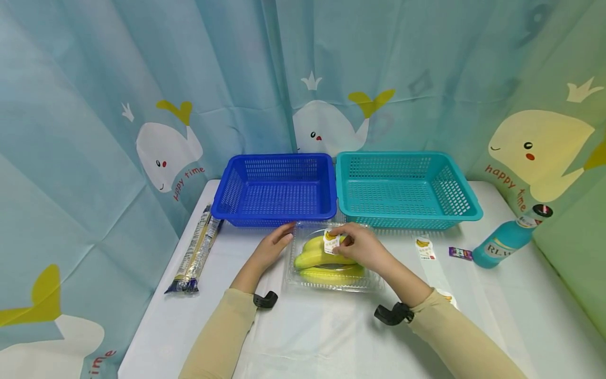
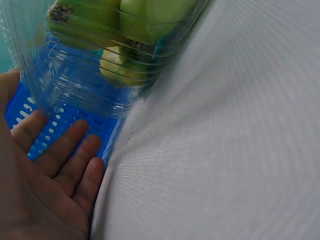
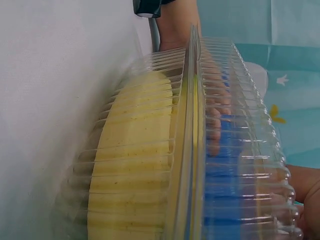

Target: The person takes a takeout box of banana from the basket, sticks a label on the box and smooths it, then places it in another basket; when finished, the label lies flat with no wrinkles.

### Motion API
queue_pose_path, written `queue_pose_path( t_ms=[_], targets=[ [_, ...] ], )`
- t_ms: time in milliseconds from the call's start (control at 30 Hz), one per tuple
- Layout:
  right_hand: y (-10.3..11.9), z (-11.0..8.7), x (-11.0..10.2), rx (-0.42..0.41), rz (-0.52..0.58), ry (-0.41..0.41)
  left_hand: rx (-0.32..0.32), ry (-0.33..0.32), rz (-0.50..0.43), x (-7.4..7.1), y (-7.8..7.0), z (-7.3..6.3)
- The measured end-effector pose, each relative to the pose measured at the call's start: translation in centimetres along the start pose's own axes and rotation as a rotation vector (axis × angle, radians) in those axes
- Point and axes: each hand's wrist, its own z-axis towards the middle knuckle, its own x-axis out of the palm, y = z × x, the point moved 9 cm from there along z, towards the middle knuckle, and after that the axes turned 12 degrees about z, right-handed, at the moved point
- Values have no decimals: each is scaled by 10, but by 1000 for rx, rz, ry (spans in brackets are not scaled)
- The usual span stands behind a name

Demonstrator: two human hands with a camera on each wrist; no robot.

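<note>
A clear plastic clamshell box [image 1: 293, 279] with yellow bananas [image 1: 317, 258] inside lies in front of the baskets, its lid down. My right hand [image 1: 364, 247] is over the lid and holds a small white banana sticker [image 1: 330, 242] between thumb and fingers. Whether the sticker touches the lid is hard to tell. At the box's far left corner, my left hand [image 1: 271, 248] rests with its fingers loosely extended. The left wrist view shows those fingers [image 2: 62, 145] beside the ribbed box wall [image 2: 90, 95]. Through the box, the right wrist view shows a banana [image 3: 135, 150].
Behind the box stand a blue basket [image 1: 279, 216] and a teal basket [image 1: 407, 217]. A long foil packet [image 1: 195, 252] lies at left. To the right are a sticker strip [image 1: 432, 273], a small purple packet [image 1: 461, 253] and a tilted-looking blue bottle [image 1: 506, 242].
</note>
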Motion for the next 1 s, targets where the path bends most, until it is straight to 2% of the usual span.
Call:
queue_pose_path(
  t_ms=[133,400,700,1000],
  targets=[
    [1,0,2,8,-39,8,-6,-18,-12,0,2,1],
    [5,2,4,3,-128,21,-18,-31,-19,13,39,18],
    [7,5,8,39,-177,50,6,-65,-43,12,40,17],
    [11,10,12,30,-271,27,13,-71,-34,11,37,15]
  ],
)
